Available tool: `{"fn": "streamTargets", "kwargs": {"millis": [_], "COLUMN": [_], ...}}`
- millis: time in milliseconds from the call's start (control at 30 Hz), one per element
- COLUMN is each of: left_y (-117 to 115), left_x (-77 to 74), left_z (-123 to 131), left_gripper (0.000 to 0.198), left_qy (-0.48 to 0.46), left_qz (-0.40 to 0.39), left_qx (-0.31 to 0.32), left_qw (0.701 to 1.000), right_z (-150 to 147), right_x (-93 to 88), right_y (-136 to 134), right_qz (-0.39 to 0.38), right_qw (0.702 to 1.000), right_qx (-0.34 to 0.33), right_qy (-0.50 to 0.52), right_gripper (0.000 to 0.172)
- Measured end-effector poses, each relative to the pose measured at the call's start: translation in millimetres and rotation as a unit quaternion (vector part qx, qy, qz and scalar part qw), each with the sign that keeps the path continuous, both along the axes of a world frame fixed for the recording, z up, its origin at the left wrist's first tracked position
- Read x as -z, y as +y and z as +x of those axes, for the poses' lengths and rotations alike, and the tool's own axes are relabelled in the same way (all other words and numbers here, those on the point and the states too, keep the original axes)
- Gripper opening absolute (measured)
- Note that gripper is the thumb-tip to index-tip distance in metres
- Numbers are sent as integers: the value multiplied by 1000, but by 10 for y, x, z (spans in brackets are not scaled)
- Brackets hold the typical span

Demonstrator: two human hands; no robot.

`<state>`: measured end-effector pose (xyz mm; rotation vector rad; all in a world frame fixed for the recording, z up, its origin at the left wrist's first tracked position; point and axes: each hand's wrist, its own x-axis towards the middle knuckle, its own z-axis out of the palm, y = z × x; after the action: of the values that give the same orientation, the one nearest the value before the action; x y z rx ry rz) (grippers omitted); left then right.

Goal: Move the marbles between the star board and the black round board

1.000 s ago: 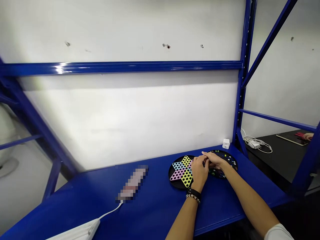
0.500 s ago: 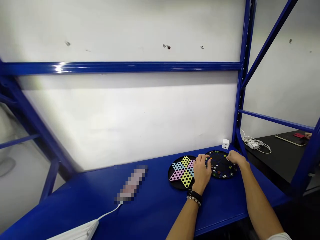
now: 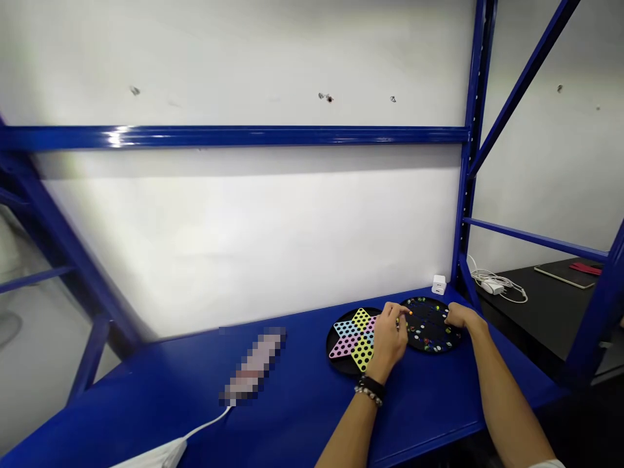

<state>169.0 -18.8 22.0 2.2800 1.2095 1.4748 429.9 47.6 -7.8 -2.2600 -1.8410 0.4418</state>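
A round black tray holds several small coloured marbles, most of them around its rim. My left hand, with a black band and beads at the wrist, is between this tray and the star board. Its index finger reaches toward an orange marble at the tray's left side, the thumb apart from it. My right hand is at the tray's right rim with fingers pinched downward; whatever they grip is hidden. The star-shaped Chinese checkers board, yellow, pink and blue with dark holes, lies left of my left hand and is partly covered.
A pixelated oblong object lies on the blue table, joined by a white cable to a white power strip. A white charger stands at the back right. Blue frame posts border the table.
My right hand has shifted slightly down along the tray's right rim. My left hand has moved a little left, its index finger now straighter. The view has tilted slightly.
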Motion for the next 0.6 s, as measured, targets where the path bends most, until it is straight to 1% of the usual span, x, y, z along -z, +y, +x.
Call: {"fn": "streamTargets", "kwargs": {"millis": [67, 100, 167, 233, 300, 367, 433, 500, 600], "left_y": [60, 88, 122, 120, 93, 57, 24, -4, -42], "left_x": [-38, -52, -60, -43, -12, 16, 32, 36, 32], "left_z": [-222, -363, -670, -955, -1151, -1230, -1210, -1143, -1061], "left_gripper": [26, 26, 25, 26, 25, 24, 24, 24, 24], "left_qy": [-11, -15, -12, 2, 2, -4, -5, 9, 35], "left_qz": [-2, 3, 1, -1, 0, 6, 14, 21, 36], "left_qx": [-4, -7, -30, -47, -68, -80, -80, -70, -52], "left_qw": [1000, 1000, 999, 999, 998, 997, 997, 997, 997], "right_z": [-79, -149, -372, -698, -1078, -1431, -1688, -1831, -1894], "right_x": [-63, -103, -192, -276, -332, -349, -328, -288, -232], "right_y": [-16, -30, -76, -152, -257, -382, -510, -625, -737], "right_qz": [-11, -4, 46, 122, 138, 130, 118, 119, 123], "right_qw": [1000, 1000, 997, 980, 947, 918, 908, 905, 901], "right_qx": [-2, -6, -39, -119, -234, -321, -369, -396, -415], "right_qy": [4, 10, 41, 101, 169, 192, 161, 104, 17], "right_gripper": [15, 16, 22, 26, 26, 22, 20, 20, 22]}}
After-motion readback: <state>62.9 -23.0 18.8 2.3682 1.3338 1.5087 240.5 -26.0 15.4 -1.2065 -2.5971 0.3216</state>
